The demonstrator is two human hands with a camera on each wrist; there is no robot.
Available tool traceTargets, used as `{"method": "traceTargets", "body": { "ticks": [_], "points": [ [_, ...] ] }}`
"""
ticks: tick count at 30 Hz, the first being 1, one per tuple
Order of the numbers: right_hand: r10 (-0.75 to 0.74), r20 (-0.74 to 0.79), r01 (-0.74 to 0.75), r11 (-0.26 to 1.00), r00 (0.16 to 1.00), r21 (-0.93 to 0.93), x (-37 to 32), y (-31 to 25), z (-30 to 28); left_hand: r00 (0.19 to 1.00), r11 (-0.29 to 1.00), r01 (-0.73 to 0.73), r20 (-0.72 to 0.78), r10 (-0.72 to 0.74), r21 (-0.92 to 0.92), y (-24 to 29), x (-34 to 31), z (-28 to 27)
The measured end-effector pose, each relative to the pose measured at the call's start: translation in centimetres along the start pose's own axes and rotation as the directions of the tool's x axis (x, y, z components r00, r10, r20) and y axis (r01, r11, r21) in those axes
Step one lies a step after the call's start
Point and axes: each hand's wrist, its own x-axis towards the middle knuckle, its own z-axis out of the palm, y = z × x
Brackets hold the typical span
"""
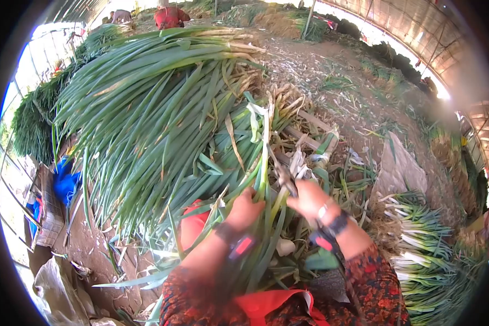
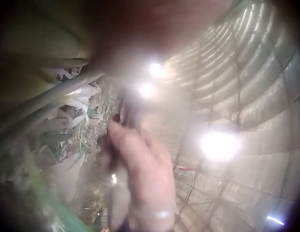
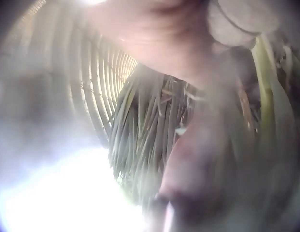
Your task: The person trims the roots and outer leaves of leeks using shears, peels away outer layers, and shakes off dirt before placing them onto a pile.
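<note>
A green onion stalk (image 1: 265, 157) with a pale upper end stands in front of the person in the head view. The left hand (image 1: 245, 211) has its fingers curled round the leaves at the stalk's lower part. Just right of it the right hand (image 1: 309, 202) grips a dark tool (image 1: 284, 176), whose exact shape I cannot tell. In the left wrist view the right hand (image 2: 140, 164) shows with curled fingers. The right wrist view is blurred, with the left hand (image 3: 188, 159) beside the leaves.
A large heap of green onions (image 1: 146, 108) lies to the left and ahead. Trimmed onions (image 1: 421, 244) lie in a row at the right. Near the hands are wooden slats (image 1: 304, 138) and a pale sack (image 1: 401, 165). Someone in red (image 1: 170, 17) is at the far end.
</note>
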Motion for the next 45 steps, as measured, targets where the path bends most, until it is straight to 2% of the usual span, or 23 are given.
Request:
{"method": "traceTargets", "body": {
  "ticks": [2, 5, 6, 8, 9, 11, 12, 14, 16, 18, 20, 22, 24, 25, 28, 29, 32, 34, 36, 37, 41, 44, 45],
  "points": [
    [0.13, -0.088, -0.128, 0.992, 0.988, 0.022, 4.4, 1.3, -0.3, 0.999, 1.0, 0.017, 0.029, -0.016, -0.018, 0.5, 0.1, -1.1],
    [0.073, -0.184, -0.052, 0.992, 0.98, 0.114, 2.7, -0.1, -1.0, 0.996, 1.0, 0.001, 0.085, 0.0, -0.01, 2.1, -1.5, -5.1],
    [-0.024, -0.168, 0.033, 0.998, 0.985, 0.048, 1.3, -0.1, -0.5, 0.995, 1.0, -0.006, 0.104, 0.005, 0.006, 2.1, -1.9, -5.9],
    [-0.085, -0.154, 0.091, 0.995, 0.984, 0.036, -0.5, 0.0, 0.3, 0.988, 0.999, 0.022, 0.151, -0.018, -0.029, 3.8, -3.4, -7.6],
    [0.004, -0.134, 0.008, 0.996, 0.991, 0.089, -0.3, 1.2, 0.8, 0.986, 1.0, 0.016, 0.164, -0.012, -0.021, 3.8, -4.0, -7.9],
    [0.044, -0.219, -0.021, 0.994, 0.975, 0.106, -2.4, 3.0, 1.8, 0.98, 0.998, 0.033, 0.193, -0.042, 0.053, 4.5, -5.7, -8.9],
    [0.065, -0.258, -0.036, 0.993, 0.964, 0.114, -3.8, 4.0, 2.6, 0.979, 1.0, 0.015, 0.203, -0.012, -0.013, 4.3, -6.2, -9.2],
    [0.08, -0.184, -0.066, 0.994, 0.98, 0.084, -8.1, 4.3, 4.0, 0.972, 0.988, -0.001, 0.233, 0.038, -0.153, 3.9, -7.1, -9.4],
    [0.057, -0.172, -0.028, 0.985, 0.983, 0.171, -11.3, 4.4, 5.0, 0.959, 0.988, 0.034, 0.284, 0.01, -0.151, 4.8, -6.8, -8.5],
    [0.151, -0.133, -0.143, 0.987, 0.98, 0.068, -11.2, 5.8, 6.1, 0.947, 0.99, 0.01, 0.32, 0.036, -0.14, 3.6, -4.9, -6.0],
    [0.241, -0.122, -0.236, 0.97, 0.963, 0.055, -9.1, 6.8, 6.3, 0.939, 0.984, -0.143, 0.329, 0.1, 0.109, 2.5, -2.3, -2.8],
    [0.329, -0.168, -0.307, 0.941, 0.929, 0.143, -7.2, 7.3, 6.6, 0.954, 0.985, -0.003, 0.297, -0.049, 0.172, 3.1, -1.3, 0.1],
    [0.341, -0.248, -0.314, 0.939, 0.907, 0.141, -6.8, 7.1, 6.8, 0.969, 0.965, 0.001, 0.237, -0.066, 0.264, 2.4, -0.4, 2.2],
    [0.324, -0.185, -0.304, 0.944, 0.928, 0.124, -7.0, 6.9, 6.7, 0.975, 0.953, 0.005, 0.212, -0.072, 0.303, 2.2, -0.1, 3.0],
    [0.306, -0.17, -0.281, 0.947, 0.937, 0.156, -6.0, 7.7, 7.5, 0.957, 0.903, 0.01, 0.259, -0.134, 0.43, 3.4, 0.1, 4.5],
    [0.377, -0.23, -0.345, 0.923, 0.897, 0.169, -4.8, 8.9, 8.3, 0.95, 0.884, 0.006, 0.274, -0.152, 0.468, 3.9, 0.2, 4.6],
    [0.385, -0.218, -0.346, 0.917, 0.897, 0.197, -6.1, 8.6, 6.9, 0.874, 0.947, 0.028, 0.452, -0.179, 0.321, 8.7, -1.4, 3.3],
    [0.313, -0.171, -0.287, 0.944, 0.934, 0.161, -8.9, 7.8, 7.4, 0.814, 0.946, -0.23, 0.578, 0.059, 0.227, 4.2, 0.6, 3.8],
    [0.299, -0.122, -0.281, 0.948, 0.946, 0.148, -10.3, 7.5, 8.1, 0.805, 0.984, 0.174, 0.581, -0.118, -0.041, 3.1, 1.2, 4.3],
    [0.316, -0.152, -0.292, 0.942, 0.936, 0.163, -10.3, 7.7, 8.4, 0.781, 0.963, 0.247, 0.61, -0.13, -0.11, 2.5, 1.5, 4.5],
    [0.395, -0.207, -0.361, 0.915, 0.895, 0.181, -8.0, 9.6, 10.1, 0.89, 0.983, 0.183, 0.42, -0.176, 0.024, 3.7, 1.0, 3.3],
    [0.384, -0.236, -0.367, 0.923, 0.893, 0.112, -7.5, 10.4, 12.0, 0.921, 0.995, 0.003, 0.388, -0.041, 0.097, 3.9, 1.0, 1.0],
    [0.366, -0.24, -0.351, 0.931, 0.899, 0.103, -7.8, 10.4, 12.1, 0.917, 1.0, -0.012, 0.4, 0.003, 0.02, 4.1, 0.6, 0.3]
  ]
}}
